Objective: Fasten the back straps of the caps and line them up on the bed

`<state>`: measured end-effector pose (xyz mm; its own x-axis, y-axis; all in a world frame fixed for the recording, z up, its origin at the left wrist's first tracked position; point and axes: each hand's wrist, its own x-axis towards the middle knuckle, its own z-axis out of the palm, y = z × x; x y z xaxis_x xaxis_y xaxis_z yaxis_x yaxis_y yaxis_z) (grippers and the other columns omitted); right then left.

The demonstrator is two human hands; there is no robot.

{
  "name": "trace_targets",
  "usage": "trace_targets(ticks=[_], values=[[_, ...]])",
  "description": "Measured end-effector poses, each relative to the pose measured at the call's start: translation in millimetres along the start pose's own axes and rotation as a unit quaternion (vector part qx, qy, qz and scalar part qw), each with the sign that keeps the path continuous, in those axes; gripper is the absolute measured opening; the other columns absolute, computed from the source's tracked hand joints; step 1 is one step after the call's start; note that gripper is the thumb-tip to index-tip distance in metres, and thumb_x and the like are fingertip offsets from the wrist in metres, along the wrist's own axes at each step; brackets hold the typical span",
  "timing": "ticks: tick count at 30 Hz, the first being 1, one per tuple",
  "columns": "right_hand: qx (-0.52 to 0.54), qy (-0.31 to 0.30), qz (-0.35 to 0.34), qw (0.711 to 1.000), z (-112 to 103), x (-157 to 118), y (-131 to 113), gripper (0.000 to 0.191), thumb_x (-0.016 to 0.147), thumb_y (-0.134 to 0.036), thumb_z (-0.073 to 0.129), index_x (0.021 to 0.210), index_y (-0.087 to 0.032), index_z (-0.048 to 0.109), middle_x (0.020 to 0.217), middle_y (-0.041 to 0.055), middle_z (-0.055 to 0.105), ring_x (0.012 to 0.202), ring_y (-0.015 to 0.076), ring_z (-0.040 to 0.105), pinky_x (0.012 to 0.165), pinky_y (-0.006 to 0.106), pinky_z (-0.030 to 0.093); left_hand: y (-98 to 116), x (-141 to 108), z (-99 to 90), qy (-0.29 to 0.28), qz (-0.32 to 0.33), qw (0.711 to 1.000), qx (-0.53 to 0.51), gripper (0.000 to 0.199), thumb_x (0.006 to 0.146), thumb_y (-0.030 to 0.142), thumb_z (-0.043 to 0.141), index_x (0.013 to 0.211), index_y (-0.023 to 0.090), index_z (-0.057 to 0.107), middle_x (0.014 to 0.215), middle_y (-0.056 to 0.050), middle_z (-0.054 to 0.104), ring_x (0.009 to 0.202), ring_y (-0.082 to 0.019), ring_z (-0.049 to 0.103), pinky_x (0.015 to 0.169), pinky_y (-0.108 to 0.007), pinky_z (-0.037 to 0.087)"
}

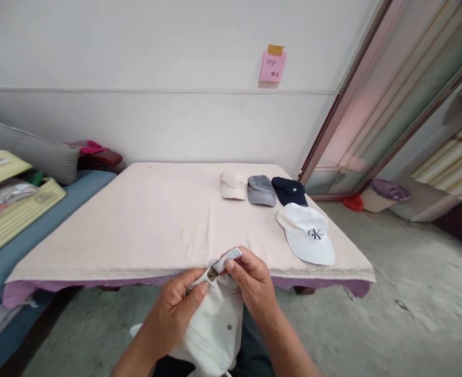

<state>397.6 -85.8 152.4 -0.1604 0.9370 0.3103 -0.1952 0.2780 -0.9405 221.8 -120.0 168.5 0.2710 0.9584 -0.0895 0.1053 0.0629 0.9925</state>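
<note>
Both hands hold a white baseball cap [215, 330] over my lap, just in front of the table edge. My left hand [176, 303] pinches the cap's back band beside a small metal buckle [212, 274]. Between the thumb and fingers of my right hand [254, 283] is the loose end of the strap [231, 256], which sticks out past the buckle. The cap's brim is mostly hidden behind my left forearm.
On the cloth-covered table [136, 225], a white cap with black letters [307, 233] lies at the right, near a navy cap [289, 191], a grey cap [261, 190] and a cream cap [233, 185]. A yellow-green box [22, 201] stands left. A bin [380, 196] is far right.
</note>
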Motion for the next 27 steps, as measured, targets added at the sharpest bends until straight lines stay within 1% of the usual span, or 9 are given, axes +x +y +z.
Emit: trace_targets(ticks=[3,5,7,10,14,18,22,24,27], values=[[0.021,-0.094,0.009,0.995,-7,5,-3,0.023,0.091,-0.035,0.053,0.091,-0.016,0.066,0.085,0.0051,0.059,0.081,0.0166,0.054,0.075,0.028,0.041,2,0,-4.9,-0.022,-0.049,0.994,-0.099,0.032,0.083,0.038,0.062,0.106,0.017,0.068,0.073,-0.002,0.066,0.065,-0.015,0.057,0.059,-0.022,0.043],[0.056,-0.155,0.038,0.986,-8,6,-5,0.028,0.092,-0.038,0.052,0.092,-0.015,0.067,0.085,0.0056,0.059,0.081,0.0162,0.054,0.076,0.029,0.041,5,0,-8.4,-0.024,-0.081,0.983,-0.164,0.032,0.078,0.036,0.068,0.103,0.017,0.07,0.073,-0.003,0.068,0.063,-0.014,0.058,0.058,-0.022,0.043],[0.111,-0.185,0.076,0.974,-5,7,-5,0.027,0.088,-0.039,0.057,0.087,-0.014,0.067,0.078,0.004,0.058,0.074,0.0142,0.052,0.071,0.027,0.04,10,-1,-10.8,-0.014,-0.112,0.97,-0.213,0.03,0.071,0.034,0.075,0.096,0.017,0.073,0.073,-0.004,0.07,0.061,-0.013,0.059,0.057,-0.021,0.044],[0.203,-0.193,0.127,0.952,2,7,-2,0.02,0.078,-0.033,0.07,0.08,-0.015,0.064,0.071,0.0014,0.058,0.068,0.0123,0.052,0.066,0.025,0.04,20,-3,-11.3,-0.001,-0.143,0.949,-0.28,0.027,0.064,0.03,0.08,0.086,0.015,0.075,0.068,-0.005,0.071,0.056,-0.013,0.06,0.054,-0.02,0.045],[0.282,-0.151,0.169,0.932,8,11,8,0.017,0.075,-0.027,0.073,0.078,-0.016,0.061,0.066,0.0013,0.061,0.06,0.012,0.054,0.061,0.024,0.04,28,4,-13.5,0.022,-0.126,0.919,-0.374,0.021,0.061,0.023,0.081,0.079,0.013,0.075,0.065,-0.005,0.071,0.054,-0.015,0.064,0.054,-0.021,0.049],[0.395,-0.02,0.189,0.899,5,19,28,0.018,0.075,-0.028,0.071,0.071,-0.018,0.057,0.06,-0.0023,0.054,0.056,0.0114,0.052,0.055,0.023,0.04,16,21,-25.5,0.092,-0.139,0.883,-0.439,0.012,0.075,0.022,0.07,0.081,0.013,0.074,0.056,-0.002,0.069,0.051,-0.017,0.066,0.058,-0.024,0.054],[0.454,0.097,0.197,0.863,-1,19,45,0.023,0.071,-0.029,0.075,0.066,-0.019,0.055,0.063,-0.003,0.056,0.061,0.0118,0.056,0.061,0.024,0.046,-2,35,-36.8,0.149,-0.143,0.837,-0.507,0.023,0.086,0.022,0.053,0.09,0.014,0.075,0.065,-0.004,0.074,0.068,-0.022,0.072,0.07,-0.028,0.056],[0.449,0.088,0.231,0.859,-1,10,48,0.023,0.076,-0.041,0.071,0.075,-0.019,0.062,0.073,0.0007,0.064,0.07,0.0154,0.062,0.072,0.029,0.049,-10,41,-38.7,0.161,-0.147,0.823,-0.524,0.026,0.088,0.021,0.05,0.09,0.015,0.075,0.072,-0.006,0.075,0.078,-0.024,0.073,0.076,-0.03,0.055],[0.429,-0.001,0.32,0.844,1,-12,49,0.048,0.079,-0.061,0.059,0.094,-0.015,0.067,0.088,0.0103,0.071,0.087,0.0252,0.066,0.085,0.04,0.048,-20,47,-38.2,0.15,-0.162,0.811,-0.541,0.026,0.088,0.026,0.052,0.083,0.015,0.075,0.072,-0.007,0.075,0.084,-0.026,0.072,0.083,-0.032,0.053]])
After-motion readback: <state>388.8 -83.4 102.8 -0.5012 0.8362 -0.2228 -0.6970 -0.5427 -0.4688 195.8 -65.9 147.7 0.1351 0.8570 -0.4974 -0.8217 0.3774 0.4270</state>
